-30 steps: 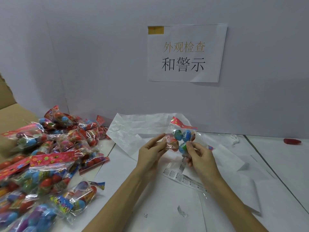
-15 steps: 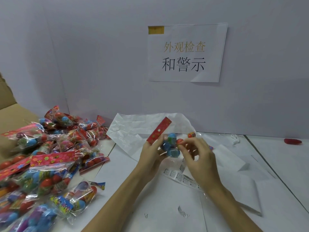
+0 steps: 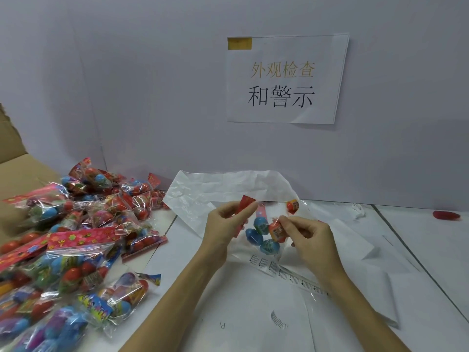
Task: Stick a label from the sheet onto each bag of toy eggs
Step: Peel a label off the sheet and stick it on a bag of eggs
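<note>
Nearest, the strip of printed labels (image 3: 286,271) lay on the white table (image 3: 418,250) just under the right wrist, its text too small to read, as it had half a second before. Above it, the bag of toy eggs (image 3: 264,232) had swung lower and flatter between the hands than a moment earlier, its red header card (image 3: 245,208) now tilted into the left fingers. The left hand (image 3: 223,227) pinched that card between thumb and curled fingers; the right hand (image 3: 311,236) had its fingertips bunched, pinching the clear plastic at an orange egg. Whether a label sat under those fingertips could not be told. The bag's clear film was hard to trace against the crumpled white paper (image 3: 220,189) behind it. To the left, the pile of bagged eggs (image 3: 76,237) ran off the frame edge. Farther back, a small red object (image 3: 446,215) lay blurred by the wall, and the printed sign (image 3: 284,80) hung above.
</note>
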### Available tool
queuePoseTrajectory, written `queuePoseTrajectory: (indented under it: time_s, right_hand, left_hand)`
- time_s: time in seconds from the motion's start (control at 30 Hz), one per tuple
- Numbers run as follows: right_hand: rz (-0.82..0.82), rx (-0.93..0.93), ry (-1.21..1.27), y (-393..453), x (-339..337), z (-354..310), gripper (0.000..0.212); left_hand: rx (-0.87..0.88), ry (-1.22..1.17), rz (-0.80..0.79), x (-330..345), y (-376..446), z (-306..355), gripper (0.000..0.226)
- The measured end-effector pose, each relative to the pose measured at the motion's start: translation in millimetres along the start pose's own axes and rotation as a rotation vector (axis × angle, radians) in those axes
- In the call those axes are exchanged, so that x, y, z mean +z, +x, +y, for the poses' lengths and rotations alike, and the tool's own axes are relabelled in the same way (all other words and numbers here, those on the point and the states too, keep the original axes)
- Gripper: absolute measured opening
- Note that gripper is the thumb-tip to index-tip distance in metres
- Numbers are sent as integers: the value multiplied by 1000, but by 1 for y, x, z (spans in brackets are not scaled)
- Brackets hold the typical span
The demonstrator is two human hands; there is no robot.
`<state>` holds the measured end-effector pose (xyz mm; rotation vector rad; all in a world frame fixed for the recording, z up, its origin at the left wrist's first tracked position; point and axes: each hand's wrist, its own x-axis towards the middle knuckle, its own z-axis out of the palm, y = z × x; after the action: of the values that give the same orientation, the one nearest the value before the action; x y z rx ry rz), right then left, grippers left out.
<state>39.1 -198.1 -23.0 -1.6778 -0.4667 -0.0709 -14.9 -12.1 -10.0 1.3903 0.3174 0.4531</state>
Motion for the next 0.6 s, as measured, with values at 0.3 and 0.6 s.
queuePoseTrajectory:
  time_s: [0.3,0.6]
  right_hand:
    - [-112,124,221,2,1,-3,31]
    - [-204,152,201,1,-2,-3,42]
  left_hand:
    - [3,-65,133,3,0,-4,16]
    - [-39,97,-14,-4,4,3,48]
